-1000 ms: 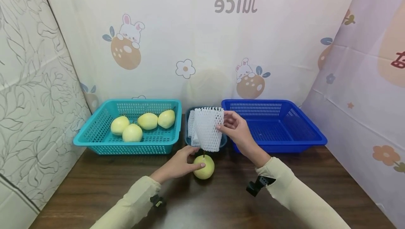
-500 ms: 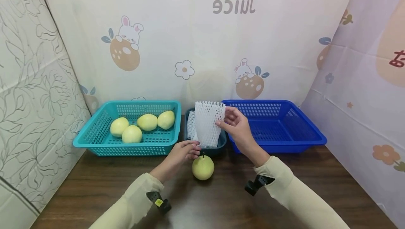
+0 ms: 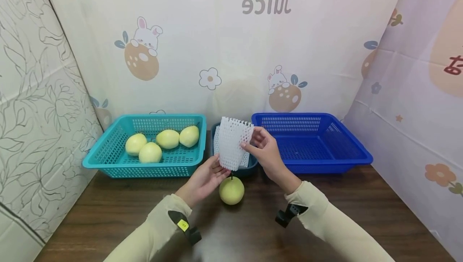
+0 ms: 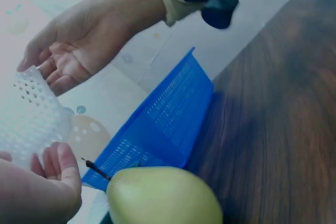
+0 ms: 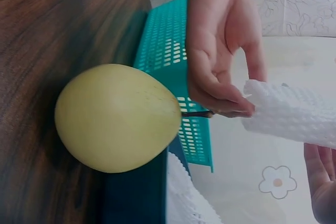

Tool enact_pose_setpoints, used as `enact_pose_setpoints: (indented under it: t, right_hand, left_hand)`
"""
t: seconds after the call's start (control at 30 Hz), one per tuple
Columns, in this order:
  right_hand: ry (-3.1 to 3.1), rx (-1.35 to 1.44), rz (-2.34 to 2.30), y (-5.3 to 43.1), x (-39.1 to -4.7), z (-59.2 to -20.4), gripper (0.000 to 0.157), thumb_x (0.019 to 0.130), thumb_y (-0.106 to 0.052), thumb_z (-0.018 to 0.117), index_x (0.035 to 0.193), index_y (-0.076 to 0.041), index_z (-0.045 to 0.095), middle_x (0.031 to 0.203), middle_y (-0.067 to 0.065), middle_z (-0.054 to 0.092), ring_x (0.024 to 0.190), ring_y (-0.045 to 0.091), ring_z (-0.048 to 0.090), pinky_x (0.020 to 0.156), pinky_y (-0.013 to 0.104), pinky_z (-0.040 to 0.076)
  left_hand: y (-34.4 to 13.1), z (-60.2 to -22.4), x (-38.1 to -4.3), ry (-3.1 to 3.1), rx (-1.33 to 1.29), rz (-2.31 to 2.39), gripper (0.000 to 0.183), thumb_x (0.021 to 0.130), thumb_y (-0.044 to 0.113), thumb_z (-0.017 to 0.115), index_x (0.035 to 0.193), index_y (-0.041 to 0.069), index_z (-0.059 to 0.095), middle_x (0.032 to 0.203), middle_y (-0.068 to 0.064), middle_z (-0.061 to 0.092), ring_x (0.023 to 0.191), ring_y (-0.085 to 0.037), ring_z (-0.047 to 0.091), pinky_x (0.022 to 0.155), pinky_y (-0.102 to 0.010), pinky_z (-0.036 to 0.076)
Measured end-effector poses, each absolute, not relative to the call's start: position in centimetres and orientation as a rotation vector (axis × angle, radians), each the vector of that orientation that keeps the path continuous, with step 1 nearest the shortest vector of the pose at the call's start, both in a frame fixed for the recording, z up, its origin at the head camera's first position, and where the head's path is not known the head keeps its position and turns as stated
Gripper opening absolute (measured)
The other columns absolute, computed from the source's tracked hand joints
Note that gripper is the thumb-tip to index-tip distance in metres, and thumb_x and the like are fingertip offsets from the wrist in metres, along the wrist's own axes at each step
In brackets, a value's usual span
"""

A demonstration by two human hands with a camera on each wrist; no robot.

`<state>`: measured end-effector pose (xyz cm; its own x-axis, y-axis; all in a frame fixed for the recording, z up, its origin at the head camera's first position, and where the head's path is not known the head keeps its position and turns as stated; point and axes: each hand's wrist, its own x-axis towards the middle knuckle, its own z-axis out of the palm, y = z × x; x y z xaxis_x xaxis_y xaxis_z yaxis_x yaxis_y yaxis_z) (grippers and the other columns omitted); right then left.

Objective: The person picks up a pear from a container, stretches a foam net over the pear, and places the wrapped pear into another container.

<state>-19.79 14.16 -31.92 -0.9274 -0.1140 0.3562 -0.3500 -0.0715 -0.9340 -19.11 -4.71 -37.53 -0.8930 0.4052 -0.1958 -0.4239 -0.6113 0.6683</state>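
In the head view a white foam fruit net [image 3: 233, 143] is held up, tilted, above the small dark basket. My right hand [image 3: 267, 151] pinches its upper right edge between thumb and fingers. At the lower end is my left hand [image 3: 204, 179], palm turned up, with that end of the net between its thumb and fingertips. A yellow-green pear [image 3: 231, 191] stands upright on the table just below, stem up, touched by neither hand. The right wrist view shows the pear [image 5: 118, 119] close, with the left fingers at the net's end [image 5: 289, 111].
Several pears lie in the turquoise basket [image 3: 144, 169] at the left. A blue basket [image 3: 318, 167] stands at the right. Between them is a small dark teal basket [image 3: 249, 170] with more white foam nets [image 3: 216, 143]. A printed curtain [image 3: 231, 53] hangs behind the wooden table [image 3: 253, 234].
My left hand has let go of the pear, risen and turned palm up to the net's lower end. The right hand raised the net, then shifted it slightly left and tilted it.
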Motion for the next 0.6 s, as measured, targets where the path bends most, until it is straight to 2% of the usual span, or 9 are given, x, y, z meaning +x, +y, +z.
enact_pose_setpoints:
  t: [0.17, 0.47, 0.6]
  right_hand:
    - [-2.027, 0.525, 2.133, 13.8, -19.6, -32.6, 0.042, 0.084, 0.008, 0.065, 0.122, 0.004, 0.048, 0.12, 0.017, 0.059, 0.108, 0.019, 0.058, 0.084, 0.03, 0.05]
    - [-2.099, 0.554, 2.139, 13.6, -19.3, -33.4, 0.057, 0.083, 0.004, 0.069, 0.134, 0.0, 0.045, 0.126, 0.019, 0.056, 0.113, 0.023, 0.056, 0.086, 0.031, 0.05]
    - [-2.084, 0.637, 2.208, 14.0, -19.0, -33.4, 0.054, 0.087, 0.002, 0.063, 0.135, 0.0, 0.04, 0.127, 0.017, 0.054, 0.112, 0.022, 0.055, 0.088, 0.034, 0.049]
  left_hand:
    - [-4.6, -37.7, -19.3, 0.822, 0.012, 2.511, 0.054, 0.105, 0.029, 0.034, 0.147, 0.0, 0.018, 0.15, -0.017, 0.023, 0.137, -0.027, 0.023, 0.111, -0.038, 0.02]
    - [-4.5, -37.4, -19.4, 0.661, -0.027, 2.65, 0.046, 0.105, 0.023, 0.035, 0.148, 0.008, 0.023, 0.15, -0.012, 0.028, 0.137, -0.023, 0.029, 0.108, -0.036, 0.028]
    - [-4.7, -37.4, -19.6, 0.635, -0.047, 2.665, 0.046, 0.105, 0.022, 0.034, 0.148, 0.009, 0.024, 0.15, -0.011, 0.029, 0.136, -0.022, 0.029, 0.107, -0.036, 0.029]
